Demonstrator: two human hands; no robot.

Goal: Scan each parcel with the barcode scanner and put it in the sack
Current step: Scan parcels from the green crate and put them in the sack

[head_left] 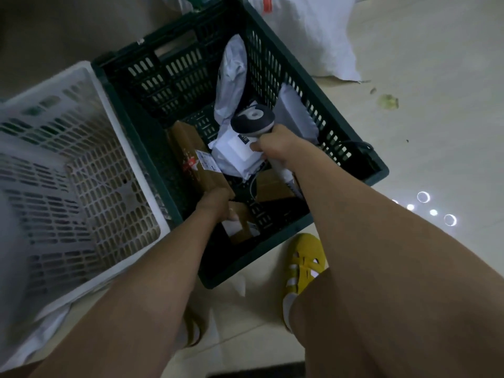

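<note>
Right hand [275, 144] is wrapped tight round the handle of the barcode scanner [252, 120], whose dark head points down into the green crate [354, 156], hovering right over a white padded parcel [234, 154] lying in the middle of the load. Left hand [218, 204] is down in the crate too, fingers curled round the near end of a long brown cardboard parcel [191, 156] with a white shipping label on it, the thumb resting on a smaller brown box [240, 222] just beneath. The scanner's thin cable [252, 186] loops down from below the right hand, across another brown box [272, 184] at the crate's near right. Further back in the crate a grey plastic mailer [231, 77] stands leaning against the far wall, and a second grey mailer [297, 113] rests against the right wall. Touching the green crate on the left is a white slatted crate [131, 148]. Beyond the green crate, top of the view, lies the white woven sack [313, 31] on the pale tiled floor [436, 105], well apart from both hands. Below the crate, a foot in a yellow sandal [302, 263] is planted on the tiles.
</note>
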